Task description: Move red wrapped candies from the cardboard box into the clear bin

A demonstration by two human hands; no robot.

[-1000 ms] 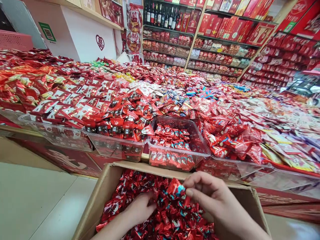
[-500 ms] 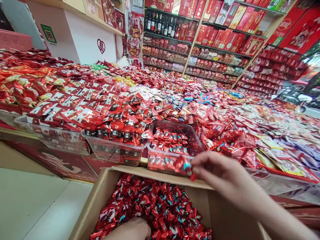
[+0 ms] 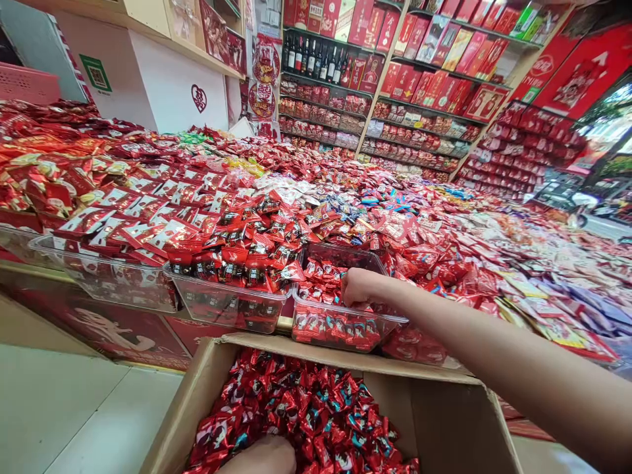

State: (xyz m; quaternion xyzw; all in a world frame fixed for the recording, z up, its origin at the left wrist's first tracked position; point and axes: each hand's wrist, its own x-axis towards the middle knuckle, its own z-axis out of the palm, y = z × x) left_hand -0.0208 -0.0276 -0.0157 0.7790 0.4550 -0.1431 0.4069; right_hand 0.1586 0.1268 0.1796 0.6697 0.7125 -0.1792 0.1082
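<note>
Head view: the right hand [image 3: 358,288] reaches forward from the lower right, the forearm crossing above the far corner of the cardboard box [image 3: 439,421]. It rests inside a clear plastic tub [image 3: 316,324] at the front edge of the worktop [image 3: 284,322]. The fingers are curled downward onto the small red sweets [image 3: 320,271] lying in that tub. They are bent close together, and whether they have hold of a sweet cannot be told.

The tub is oblong. Its long axis runs away from the person, front to back, leaning slightly rightward, and its short front wall faces the box. It is only partly filled, and its far wall is bare.

Just beside it on the left stands a second tub [image 3: 222,303], heaped with darker red packets.

The open box sits below and in front of the tubs, filled with red-and-blue wrapped sweets [image 3: 316,408] lying in every direction. The left hand [image 3: 261,455] shows only as a rounded back at the bottom edge, sunk among these sweets. Its fingers are hidden, so its grip cannot be told.
</note>
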